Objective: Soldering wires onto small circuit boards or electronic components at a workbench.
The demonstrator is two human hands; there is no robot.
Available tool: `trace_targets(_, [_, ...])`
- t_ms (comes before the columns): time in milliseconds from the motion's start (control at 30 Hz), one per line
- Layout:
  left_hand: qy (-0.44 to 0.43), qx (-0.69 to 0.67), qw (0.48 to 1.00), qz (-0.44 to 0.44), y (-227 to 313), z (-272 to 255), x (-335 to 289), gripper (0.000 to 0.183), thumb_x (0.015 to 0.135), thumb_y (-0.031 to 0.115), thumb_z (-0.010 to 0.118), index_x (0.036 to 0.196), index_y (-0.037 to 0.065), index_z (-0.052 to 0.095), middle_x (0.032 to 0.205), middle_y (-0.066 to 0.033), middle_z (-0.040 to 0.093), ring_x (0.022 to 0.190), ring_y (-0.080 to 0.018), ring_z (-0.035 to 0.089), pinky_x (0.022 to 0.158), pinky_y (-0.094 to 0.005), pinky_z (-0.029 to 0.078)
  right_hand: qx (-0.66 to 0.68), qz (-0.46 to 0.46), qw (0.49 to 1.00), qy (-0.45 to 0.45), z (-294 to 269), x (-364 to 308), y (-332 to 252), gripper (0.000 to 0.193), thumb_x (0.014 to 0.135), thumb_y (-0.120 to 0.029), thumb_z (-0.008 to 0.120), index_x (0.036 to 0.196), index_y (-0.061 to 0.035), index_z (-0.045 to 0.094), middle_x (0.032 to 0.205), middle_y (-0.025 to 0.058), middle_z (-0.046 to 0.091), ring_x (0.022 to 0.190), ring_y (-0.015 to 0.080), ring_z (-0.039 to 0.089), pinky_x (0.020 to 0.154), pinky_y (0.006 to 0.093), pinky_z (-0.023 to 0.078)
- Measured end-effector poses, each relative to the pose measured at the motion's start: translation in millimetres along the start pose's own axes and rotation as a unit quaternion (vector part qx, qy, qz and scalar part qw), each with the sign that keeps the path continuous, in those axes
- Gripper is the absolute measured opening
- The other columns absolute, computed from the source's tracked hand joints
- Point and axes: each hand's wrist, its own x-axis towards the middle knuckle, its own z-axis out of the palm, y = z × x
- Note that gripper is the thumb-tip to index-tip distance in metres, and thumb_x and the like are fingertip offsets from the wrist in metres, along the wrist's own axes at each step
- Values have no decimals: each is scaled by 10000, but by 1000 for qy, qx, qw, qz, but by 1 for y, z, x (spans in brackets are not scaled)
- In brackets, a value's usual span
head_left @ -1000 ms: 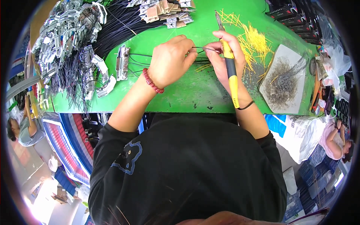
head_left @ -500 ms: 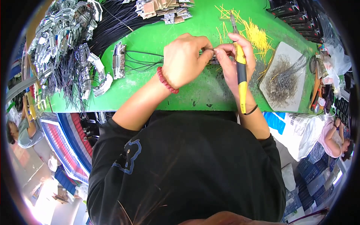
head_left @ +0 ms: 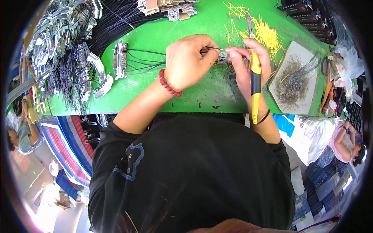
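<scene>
My left hand (head_left: 189, 62), with a red bead bracelet at the wrist, is closed on a black wire (head_left: 211, 47) whose tip points to the right. Against that tip, the thumb and forefinger of my right hand (head_left: 243, 64) are pinched. The same hand holds a yellow and black soldering iron (head_left: 255, 77), its metal tip up and away from the wire. Below the fingers a small circuit board (head_left: 222, 58) lies partly hidden. Several black wires (head_left: 147, 54) run from under my left hand to a silver metal part (head_left: 120, 60).
Silver parts with black wires (head_left: 66, 42) are heaped at the left. Small boards (head_left: 169, 7) are stacked at the back. Yellow sticks (head_left: 267, 37) lie scattered at the right, near a residue-covered pale slab (head_left: 285, 66). Co-workers sit at both far sides.
My hands have drawn slightly apart, showing the wire's tip and more of the board. The soldering iron has shifted a little right and nearer. The silver part appears slightly further left.
</scene>
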Motion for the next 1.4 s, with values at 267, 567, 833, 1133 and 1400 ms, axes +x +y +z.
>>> trace_targets(267, [6,-23,1000,10,-4,3,-3,76,769,150,684,756,75,680,719,-68,672,670,-236,655,598,-344,512,27,31,999,-19,4,6,-1,338,882,0,644,1191,-4,506,862,92,648,763,126,642,645,230,506])
trace_targets(567, [-15,-24,999,15,-5,3,-3,89,803,62,707,823,-17,673,705,-70,655,627,-100,606,579,-241,488,4,30,1000,1,5,6,-5,341,876,36,628,1191,-7,504,813,86,656,738,108,638,598,201,476])
trace_targets(833, [28,-76,996,-25,-11,6,-1,110,784,141,709,783,32,692,708,-90,684,600,-181,664,556,-290,511,48,36,998,-5,5,-11,-6,328,875,102,580,1180,29,487,1011,148,615,951,232,691,611,249,584])
trace_targets(1133, [44,-87,994,-45,-10,7,-2,119,791,139,720,783,24,693,671,-86,676,596,-150,662,566,-277,513,37,15,999,-9,9,-19,-5,321,878,104,574,1180,34,490,1056,162,611,993,250,680,658,278,610])
trace_targets(1400, [42,-93,994,-44,-12,7,-2,131,793,151,722,789,24,694,668,-83,676,589,-150,656,562,-275,509,44,1,999,-15,9,-20,-5,302,888,86,572,1174,30,495,1045,169,627,970,234,683,662,277,602])
